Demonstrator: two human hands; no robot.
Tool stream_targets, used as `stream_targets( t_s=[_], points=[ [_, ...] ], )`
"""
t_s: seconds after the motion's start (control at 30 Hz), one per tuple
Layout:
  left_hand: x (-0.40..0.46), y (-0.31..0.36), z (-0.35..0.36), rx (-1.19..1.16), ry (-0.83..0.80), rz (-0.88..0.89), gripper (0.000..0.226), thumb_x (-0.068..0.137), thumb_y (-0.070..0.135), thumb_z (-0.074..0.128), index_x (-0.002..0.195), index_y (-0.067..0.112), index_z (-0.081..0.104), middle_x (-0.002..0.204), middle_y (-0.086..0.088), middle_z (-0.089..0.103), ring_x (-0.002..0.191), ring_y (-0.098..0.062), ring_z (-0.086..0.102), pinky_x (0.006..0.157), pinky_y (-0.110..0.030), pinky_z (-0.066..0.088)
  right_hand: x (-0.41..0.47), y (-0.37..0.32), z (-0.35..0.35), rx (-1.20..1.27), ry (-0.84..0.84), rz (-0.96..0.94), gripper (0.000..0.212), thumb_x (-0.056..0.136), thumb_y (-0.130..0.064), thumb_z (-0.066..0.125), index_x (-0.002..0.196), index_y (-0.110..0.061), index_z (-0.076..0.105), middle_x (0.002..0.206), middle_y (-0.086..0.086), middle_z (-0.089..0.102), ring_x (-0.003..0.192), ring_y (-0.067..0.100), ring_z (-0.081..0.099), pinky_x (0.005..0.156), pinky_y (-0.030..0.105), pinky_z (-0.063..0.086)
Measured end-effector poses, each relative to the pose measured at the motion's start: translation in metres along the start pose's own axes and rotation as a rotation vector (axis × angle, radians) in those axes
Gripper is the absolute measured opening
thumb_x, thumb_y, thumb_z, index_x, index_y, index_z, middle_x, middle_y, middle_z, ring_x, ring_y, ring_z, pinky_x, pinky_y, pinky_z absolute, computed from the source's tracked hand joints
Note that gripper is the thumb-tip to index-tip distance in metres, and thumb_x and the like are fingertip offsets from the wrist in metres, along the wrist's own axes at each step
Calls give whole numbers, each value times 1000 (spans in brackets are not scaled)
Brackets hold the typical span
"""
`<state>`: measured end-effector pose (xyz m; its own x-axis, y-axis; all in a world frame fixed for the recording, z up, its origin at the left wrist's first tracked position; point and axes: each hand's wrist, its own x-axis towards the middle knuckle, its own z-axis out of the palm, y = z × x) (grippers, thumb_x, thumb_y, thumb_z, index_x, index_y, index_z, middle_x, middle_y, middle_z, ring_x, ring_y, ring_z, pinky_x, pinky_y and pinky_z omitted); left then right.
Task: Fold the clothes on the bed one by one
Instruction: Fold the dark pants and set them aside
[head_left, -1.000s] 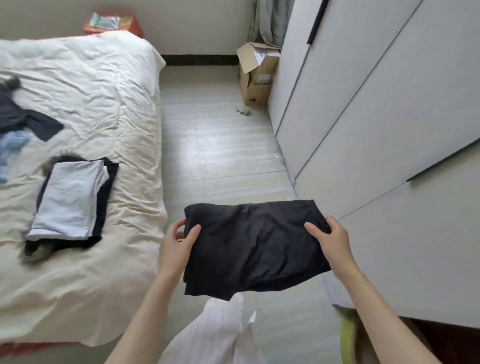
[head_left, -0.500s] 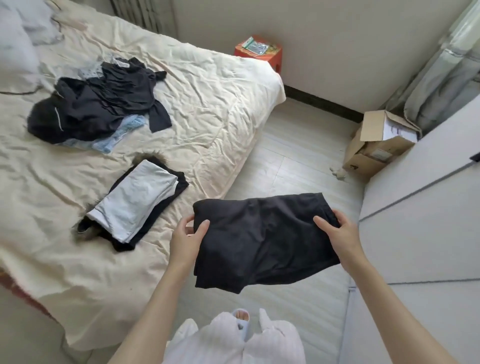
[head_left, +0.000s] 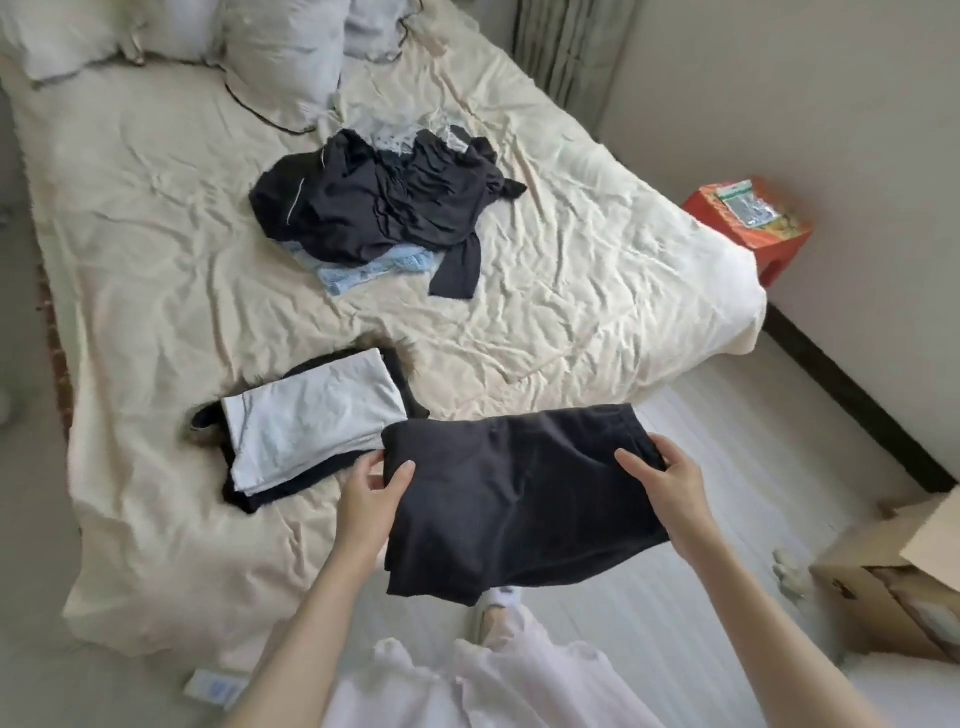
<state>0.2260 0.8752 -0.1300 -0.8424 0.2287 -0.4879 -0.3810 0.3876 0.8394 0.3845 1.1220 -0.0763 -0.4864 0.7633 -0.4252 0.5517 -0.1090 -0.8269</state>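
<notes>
Holding a folded black garment (head_left: 519, 499) in the air by the bed (head_left: 156, 260), the left hand (head_left: 371, 499) and right hand (head_left: 670, 488) each pinch a side, likely to lay it on the folded pile (head_left: 311, 431) next; no writing can be read.

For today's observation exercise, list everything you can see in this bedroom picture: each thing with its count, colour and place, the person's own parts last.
bed: one, cream crumpled cover, fills the left and centre
pillows: two at least, pale, at the head of the bed
unfolded clothes: one heap, mostly black over light blue, mid-bed
folded stack: one, pale grey piece on black ones, near the bed's edge
black garment: one, folded, held up in front of the person
stool: one, red-orange, beside the bed
cardboard box: one, brown, open, on the floor at right
left hand: grips the garment's left edge
right hand: grips its right edge
</notes>
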Motion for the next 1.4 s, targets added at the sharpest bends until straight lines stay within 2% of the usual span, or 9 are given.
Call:
stream_targets(
  t_s=[0.3, 0.5, 0.73, 0.8, 0.87, 1.0, 1.1, 1.2, 1.4],
  points=[
    [72, 27, 69, -66, 119, -139, 28, 91, 22, 62, 115, 22, 47, 98, 6, 57, 89, -13, 58, 65, -30, 45, 155, -41, 20, -189, -208, -33, 7, 85, -18, 67, 87, -23, 64, 94, 9, 68, 92, 29, 64, 87, 48, 53],
    [168, 25, 92, 13, 130, -220, 42, 92, 31, 57, 130, 22, 40, 117, -6, 56, 105, -26, 57, 88, -44, 50, 246, -53, 73, -246, -275, -45, 11, 88, -15, 60, 89, -27, 62, 94, 3, 66, 90, 22, 62, 76, 32, 48],
    [267, 16, 114, 95, 155, -121, 47, 93, 28, 56, 135, 16, 39, 125, -6, 53, 114, -27, 52, 97, -41, 45, 355, -44, 122, -281, -222, -81, 12, 88, -15, 61, 85, -27, 61, 96, 8, 66, 96, 29, 63, 87, 46, 52],
    [284, 10, 120, 200, 179, -92, 49, 94, 26, 56, 138, 13, 38, 127, -6, 51, 117, -25, 50, 95, -33, 42, 377, -31, 132, -336, -210, -63, 10, 89, -16, 59, 95, -23, 61, 95, 3, 64, 101, 30, 61, 86, 42, 51],
    [294, 5, 127, 459, 176, -60, 54, 95, 24, 53, 143, 13, 30, 136, -10, 43, 120, -27, 47, 90, -36, 42, 393, -16, 141, -567, -188, -91, 31, 92, -20, 57, 123, -16, 54, 113, 3, 60, 115, 30, 54, 91, 39, 44],
    [297, -4, 140, 1012, 110, 250, 68, 82, 27, 71, 141, 12, 39, 141, -22, 36, 119, -39, 47, 86, -44, 48, 398, 11, 157, -1086, -168, -488, 63, 93, -35, 55, 147, -16, 31, 152, 13, 30, 141, 31, 24, 111, 49, 25],
    [312, -14, 152, 1139, -52, 458, 83, 80, 46, 68, 149, 21, 27, 154, -25, 13, 141, -46, 16, 110, -53, 27, 405, 26, 173, -1261, -349, -725, 70, 91, -49, 51, 151, -25, 22, 159, 9, 15, 146, 28, 9, 116, 48, 8],
    [325, -32, 160, 1315, -243, 294, 88, 88, 65, 40, 150, 29, -11, 155, -15, -23, 142, -35, -21, 115, -48, -9, 415, 43, 182, -1442, -522, -686, 78, 86, -69, 27, 151, -33, 5, 161, 4, 0, 147, 26, -3, 117, 49, 1],
    [328, -29, 168, 1388, -318, 155, 78, 93, 61, 32, 150, 27, -9, 156, -14, -22, 142, -33, -24, 113, -49, -15, 419, 40, 188, -1502, -619, -594, 74, 92, -64, 32, 152, -33, 1, 160, 4, -3, 147, 25, -8, 117, 50, -1]
  ],
)
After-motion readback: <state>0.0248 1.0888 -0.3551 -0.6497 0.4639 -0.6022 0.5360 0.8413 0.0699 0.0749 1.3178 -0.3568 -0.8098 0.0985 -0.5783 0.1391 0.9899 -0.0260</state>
